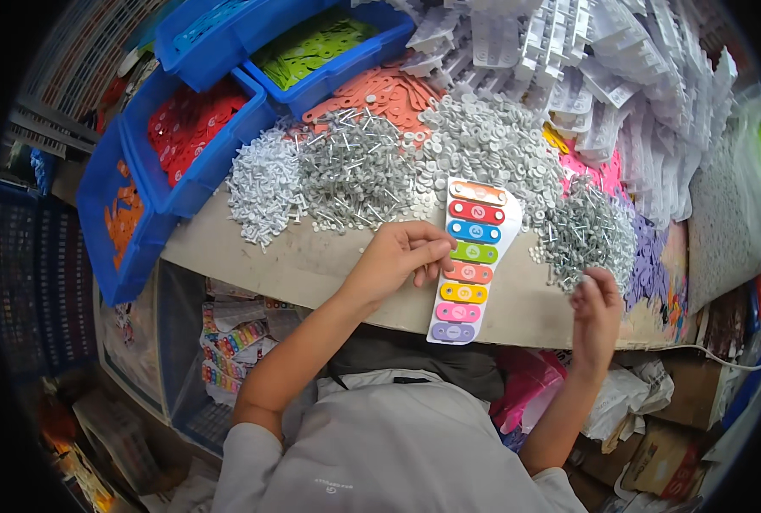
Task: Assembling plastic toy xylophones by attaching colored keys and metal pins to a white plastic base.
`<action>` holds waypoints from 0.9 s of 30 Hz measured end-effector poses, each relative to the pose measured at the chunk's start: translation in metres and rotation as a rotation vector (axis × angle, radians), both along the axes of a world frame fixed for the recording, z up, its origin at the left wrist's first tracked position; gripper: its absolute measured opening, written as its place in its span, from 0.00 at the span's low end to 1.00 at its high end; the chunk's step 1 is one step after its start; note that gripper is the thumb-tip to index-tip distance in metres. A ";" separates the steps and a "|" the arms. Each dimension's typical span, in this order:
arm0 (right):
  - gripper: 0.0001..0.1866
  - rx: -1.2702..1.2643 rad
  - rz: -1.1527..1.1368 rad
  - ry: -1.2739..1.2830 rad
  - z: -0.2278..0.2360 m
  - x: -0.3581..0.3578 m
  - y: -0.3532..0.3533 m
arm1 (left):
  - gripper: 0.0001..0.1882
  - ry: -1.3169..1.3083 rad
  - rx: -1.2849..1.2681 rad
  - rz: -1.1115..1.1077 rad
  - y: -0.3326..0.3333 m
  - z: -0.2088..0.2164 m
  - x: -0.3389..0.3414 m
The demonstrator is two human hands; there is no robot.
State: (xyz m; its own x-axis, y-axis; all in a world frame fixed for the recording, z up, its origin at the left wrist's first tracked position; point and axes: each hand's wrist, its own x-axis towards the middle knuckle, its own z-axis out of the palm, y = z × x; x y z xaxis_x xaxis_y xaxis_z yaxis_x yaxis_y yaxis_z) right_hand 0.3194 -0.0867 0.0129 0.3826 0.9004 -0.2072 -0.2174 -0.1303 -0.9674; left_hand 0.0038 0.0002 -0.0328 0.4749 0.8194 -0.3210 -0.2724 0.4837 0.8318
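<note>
A white plastic board (492, 282) lies at the front of the table, bearing a column of coloured strips. The orange, red and blue strips at its far end have white round caps at both ends. Beside the green strip (474, 252), my left hand (402, 261) is closed at the board's left edge, thumb and forefinger together; what they pinch, if anything, is too small to tell. To the right, my right hand (597, 316) is raised with its fingertips together, just in front of a heap of metal pins (587, 227). Its contents are unclear.
Blue bins (179, 192) with coloured strips stand at the left. Heaps of white plugs (265, 184), metal pins (355, 167) and grey round caps (483, 141) cover the middle. White plastic frames (603, 77) are piled at the far right, above purple strips (648, 265).
</note>
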 end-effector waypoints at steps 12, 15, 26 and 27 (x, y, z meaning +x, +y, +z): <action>0.13 -0.102 0.264 0.057 -0.019 -0.087 0.038 | 0.10 0.047 0.020 -0.057 0.006 -0.007 0.011; 0.14 -0.128 0.274 0.017 -0.017 -0.089 0.041 | 0.10 0.045 0.020 -0.054 0.006 -0.006 0.012; 0.09 -0.298 0.400 -0.187 -0.031 -0.077 0.045 | 0.19 0.402 0.235 -0.070 0.011 -0.013 0.012; 0.10 -0.341 0.404 -0.134 -0.030 -0.079 0.045 | 0.18 0.360 0.201 -0.107 0.013 -0.013 0.012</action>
